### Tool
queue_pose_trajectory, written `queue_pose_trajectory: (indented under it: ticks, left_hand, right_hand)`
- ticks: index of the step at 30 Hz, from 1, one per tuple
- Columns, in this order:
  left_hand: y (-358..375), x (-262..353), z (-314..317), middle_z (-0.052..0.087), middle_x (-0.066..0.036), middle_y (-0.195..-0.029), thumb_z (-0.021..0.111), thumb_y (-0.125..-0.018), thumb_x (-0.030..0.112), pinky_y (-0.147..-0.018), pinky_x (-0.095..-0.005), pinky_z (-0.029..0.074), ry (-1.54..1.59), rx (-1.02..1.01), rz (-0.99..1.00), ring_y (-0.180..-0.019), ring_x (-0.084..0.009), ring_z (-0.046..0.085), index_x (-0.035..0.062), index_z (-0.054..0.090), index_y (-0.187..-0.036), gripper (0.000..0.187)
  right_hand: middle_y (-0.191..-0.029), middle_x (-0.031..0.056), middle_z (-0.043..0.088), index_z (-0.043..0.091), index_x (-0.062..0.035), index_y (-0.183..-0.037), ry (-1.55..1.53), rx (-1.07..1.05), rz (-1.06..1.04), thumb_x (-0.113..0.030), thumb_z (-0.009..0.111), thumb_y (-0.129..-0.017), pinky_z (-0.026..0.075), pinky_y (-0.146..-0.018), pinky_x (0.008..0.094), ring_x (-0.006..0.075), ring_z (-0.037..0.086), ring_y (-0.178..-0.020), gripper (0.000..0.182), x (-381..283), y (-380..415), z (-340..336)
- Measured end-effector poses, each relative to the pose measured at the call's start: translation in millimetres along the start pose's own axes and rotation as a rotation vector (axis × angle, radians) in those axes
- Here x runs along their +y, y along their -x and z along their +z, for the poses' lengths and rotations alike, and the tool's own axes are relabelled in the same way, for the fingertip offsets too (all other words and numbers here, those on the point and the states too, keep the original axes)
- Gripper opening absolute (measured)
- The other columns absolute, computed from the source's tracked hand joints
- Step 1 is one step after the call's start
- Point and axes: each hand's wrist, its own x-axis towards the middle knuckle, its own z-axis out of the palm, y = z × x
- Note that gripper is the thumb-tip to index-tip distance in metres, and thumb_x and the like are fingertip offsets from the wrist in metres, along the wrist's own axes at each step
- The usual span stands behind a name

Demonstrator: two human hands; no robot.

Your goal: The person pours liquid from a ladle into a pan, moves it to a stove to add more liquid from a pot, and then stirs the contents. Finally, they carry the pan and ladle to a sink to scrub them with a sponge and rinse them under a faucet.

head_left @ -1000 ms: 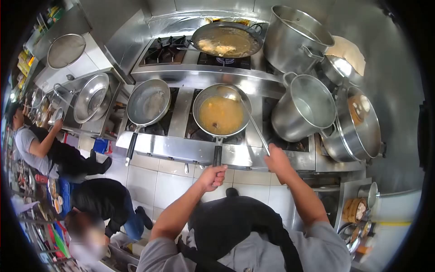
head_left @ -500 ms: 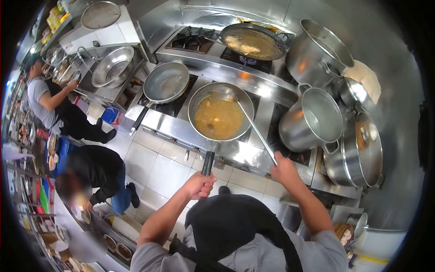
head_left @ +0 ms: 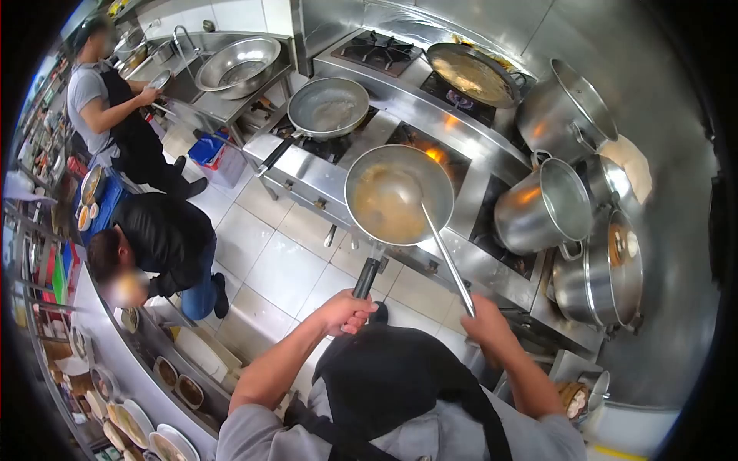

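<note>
Left hand: the fingers of the left hand (head_left: 346,313) are closed around the handle of the pan (head_left: 440,183).
Right hand: the ladle (head_left: 449,265) is gripped by its shaft in the closed right hand (head_left: 486,321).
Pan: it is held at the front part of the stove (head_left: 478,201), with orange flame seen just beyond its rim.
Contents: cloudy, yellowish-brown liquid (head_left: 378,206) is contained, with the ladle's bowl inside the pan.
Nearby: a second pan (head_left: 329,107) is set on the stove.
</note>
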Motion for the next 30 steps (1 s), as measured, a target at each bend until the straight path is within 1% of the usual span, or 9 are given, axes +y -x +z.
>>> queue_pose_trajectory:
  ticks: [3,5,9,14,16,20,24,25,30]
  left_hand:
    - [10,-13,-6,0.036,0.004,-0.059,0.066,-0.088,0.008,-0.034,-0.0224,0.022,-0.029,0.012,-0.004,-0.043,-0.0051,0.032,0.0118,0.043,-0.083,0.024]
    - [17,-25,-11,0.036,0.004,-0.059,0.066,-0.088,0.007,-0.034,-0.0226,0.023,-0.041,0.056,-0.027,-0.043,-0.0051,0.033,0.0113,0.043,-0.084,0.023]
    - [37,-43,-13,0.035,0.003,-0.059,0.065,-0.088,0.005,-0.034,-0.0228,0.022,-0.042,0.105,0.008,-0.042,-0.0055,0.031,0.0109,0.043,-0.082,0.024]
    - [47,-80,-12,0.036,0.003,-0.058,0.066,-0.088,0.006,-0.034,-0.0229,0.024,0.046,0.108,0.09,-0.041,-0.0063,0.033,0.0113,0.043,-0.081,0.025]
    - [55,-98,-1,0.036,0.003,-0.058,0.067,-0.088,0.007,-0.035,-0.0227,0.024,0.005,0.188,0.138,-0.041,-0.0062,0.033,0.0118,0.043,-0.082,0.025]
    - [67,-138,31,0.037,0.004,-0.058,0.067,-0.087,0.008,-0.035,-0.0225,0.025,0.026,0.249,0.208,-0.042,-0.0046,0.033,0.0118,0.043,-0.082,0.025]
    - [68,-195,59,0.037,0.005,-0.057,0.069,-0.087,0.011,-0.034,-0.0217,0.026,0.163,0.29,0.36,-0.042,-0.003,0.034,0.0109,0.043,-0.078,0.028]
    - [73,-209,67,0.037,0.005,-0.057,0.069,-0.087,0.011,-0.034,-0.0215,0.026,0.191,0.305,0.387,-0.042,-0.0031,0.034,0.0108,0.042,-0.076,0.028]
    - [90,-276,96,0.039,0.004,-0.057,0.065,-0.084,0.008,-0.033,-0.0216,0.027,0.273,0.452,0.492,-0.041,-0.0043,0.036,0.0098,0.043,-0.073,0.025]
  right_hand:
    - [-0.084,0.0255,0.06,0.056,0.0022,-0.094,0.069,-0.04,0.05,-0.016,0.062,-0.075,0.047,-0.073,0.0452,0.0408,0.061,-0.083,0.027,10,23,18]
    - [-0.082,0.0208,0.063,0.058,0.0026,-0.096,0.024,-0.132,0.041,-0.009,0.059,-0.074,0.05,-0.078,0.0416,0.0343,0.064,-0.082,0.025,17,-2,34]
    - [-0.08,0.0232,0.059,0.053,0.0021,-0.088,0.043,0.08,0.014,-0.014,0.06,-0.073,0.048,-0.071,0.0434,0.0359,0.06,-0.078,0.023,6,25,37]
    - [-0.077,0.0252,0.059,0.054,0.0014,-0.091,0.094,-0.152,0.119,-0.013,0.059,-0.074,0.047,-0.068,0.0442,0.0405,0.06,-0.074,0.024,-21,53,-5]
    - [-0.077,0.027,0.059,0.053,0.0013,-0.093,0.185,0.009,-0.047,-0.013,0.058,-0.075,0.047,-0.067,0.0451,0.044,0.058,-0.072,0.024,1,24,-5]
    - [-0.081,0.0279,0.064,0.054,0.0005,-0.099,0.269,0.014,-0.238,-0.016,0.058,-0.078,0.049,-0.069,0.0501,0.0466,0.062,-0.077,0.027,15,-23,-10]
    - [-0.077,0.0214,0.062,0.053,0.0006,-0.094,0.137,-0.292,-0.318,-0.011,0.059,-0.076,0.049,-0.065,0.0423,0.0318,0.062,-0.069,0.023,22,5,5]
    - [-0.071,0.0193,0.059,0.053,0.0004,-0.092,0.136,-0.311,-0.54,-0.01,0.06,-0.075,0.048,-0.063,0.0414,0.0319,0.06,-0.064,0.021,39,8,8]
    - [-0.067,0.0228,0.055,0.051,-0.0004,-0.09,0.342,-0.414,-0.652,-0.01,0.059,-0.074,0.045,-0.06,0.0456,0.04,0.059,-0.064,0.02,23,16,-8]
